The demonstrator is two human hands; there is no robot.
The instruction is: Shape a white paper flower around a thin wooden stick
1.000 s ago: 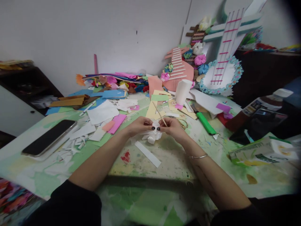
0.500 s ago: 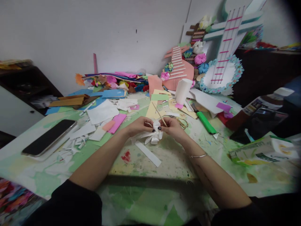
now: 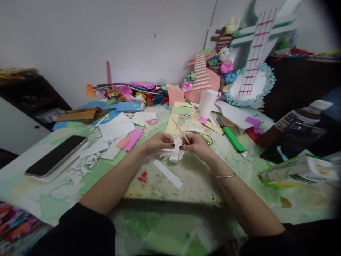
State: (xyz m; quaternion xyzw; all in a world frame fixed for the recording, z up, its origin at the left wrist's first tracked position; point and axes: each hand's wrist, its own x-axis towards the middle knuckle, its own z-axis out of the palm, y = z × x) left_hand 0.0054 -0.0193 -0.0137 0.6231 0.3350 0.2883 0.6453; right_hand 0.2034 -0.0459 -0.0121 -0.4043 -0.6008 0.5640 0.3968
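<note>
A white paper flower (image 3: 173,153) with strip-like petals is held just above the table, between my two hands. My left hand (image 3: 160,141) pinches it from the left side, thumb on the petals. On the other side my right hand (image 3: 196,145) grips the flower too, its thumb close to the left one. A thin wooden stick (image 3: 179,127) slants up and left out of my right hand's fingers. Below the flower a white paper strip (image 3: 168,174) lies flat on the table. Gold-handled scissors (image 3: 207,138) lie behind my right hand, partly hidden.
White paper scraps (image 3: 117,126) and a phone (image 3: 56,155) lie at left. To the right are a green cutter (image 3: 233,139), a carton (image 3: 298,171) and a bottle (image 3: 295,121). Paper instruments (image 3: 202,76) lean on the wall behind a white roll (image 3: 207,103).
The two thumbs have shifted slightly on the paper flower, and its petals sit a little differently. The stick stays in my right hand. Nothing else has visibly moved.
</note>
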